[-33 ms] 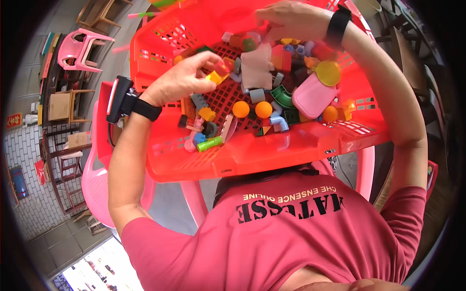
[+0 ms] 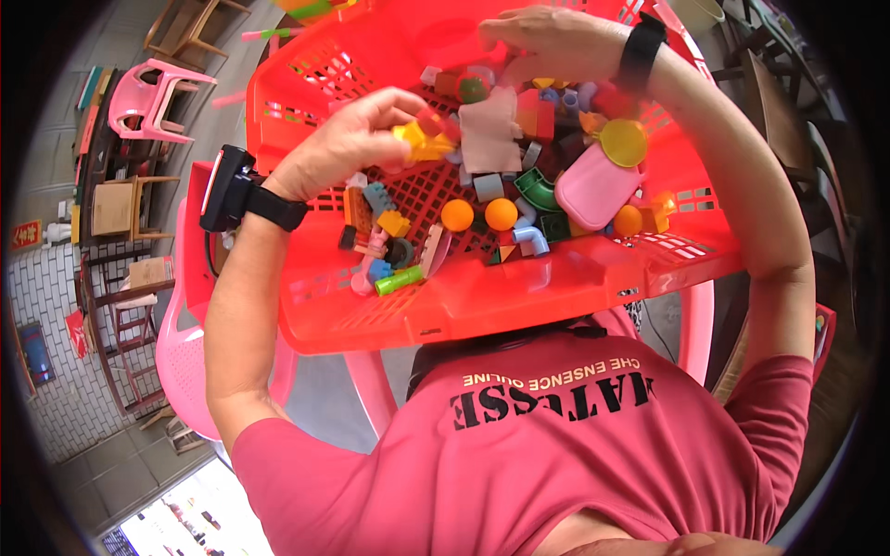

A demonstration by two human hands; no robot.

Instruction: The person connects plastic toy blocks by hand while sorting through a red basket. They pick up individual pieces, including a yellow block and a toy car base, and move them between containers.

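A large red plastic basket (image 2: 445, 310) in front of me holds many loose toy pieces. Over its left half, my left hand (image 2: 348, 139) is closed on a yellow toy brick (image 2: 422, 142), pinched between thumb and fingers. A red piece (image 2: 432, 121) touches or overlaps that brick; whether I grip it too is unclear. My right hand (image 2: 552, 42) is above the far side of the basket, its fingers stretched to the left and apart from the thumb. Nothing shows in it. Near the middle lie a beige flat piece (image 2: 489, 130) and two orange balls (image 2: 457, 215).
At the basket's right are a pink lidded case (image 2: 593, 190) and a yellow disc (image 2: 623, 143). A green curved track piece (image 2: 536, 189) and a light green tube (image 2: 399, 281) lie inside. Pink chairs (image 2: 153, 97) stand to the left, beside wooden furniture (image 2: 116, 204).
My left hand has shifted slightly down and rotated, and more of the yellow brick shows, farther right. An orange piece below that hand is more exposed. The right hand has barely moved.
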